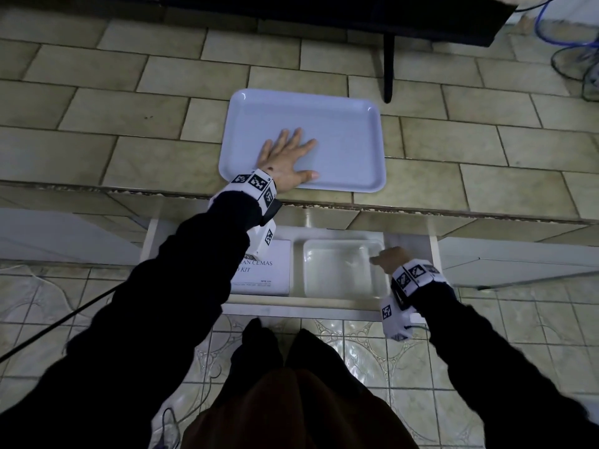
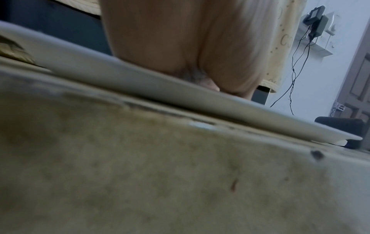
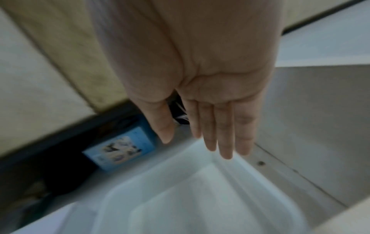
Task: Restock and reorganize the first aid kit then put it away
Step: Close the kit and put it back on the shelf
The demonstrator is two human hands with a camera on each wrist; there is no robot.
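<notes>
A pale empty tray (image 1: pixel 340 124) lies on the tiled counter, and my left hand (image 1: pixel 288 160) presses flat on its near left part with fingers spread. The left wrist view shows the palm (image 2: pixel 180 47) resting on the tray rim (image 2: pixel 140 88). Below the counter edge stands an open white drawer (image 1: pixel 324 307). In it a white first aid kit box (image 1: pixel 269 270) lies on the left and a clear plastic container (image 1: pixel 337 270) on the right. My right hand (image 1: pixel 389 257) is at that container's right rim. Its fingers (image 3: pixel 224 134) are straight over the container (image 3: pixel 200 197) and hold nothing.
A black stand leg (image 1: pixel 388 69) rises behind the tray, and blue cable (image 1: pixel 551 27) lies at the far right of the counter. A blue box (image 3: pixel 118 148) sits deeper in, behind the container. Pale cabinet panels (image 1: pixel 518 254) flank the drawer. Patterned floor tiles lie below.
</notes>
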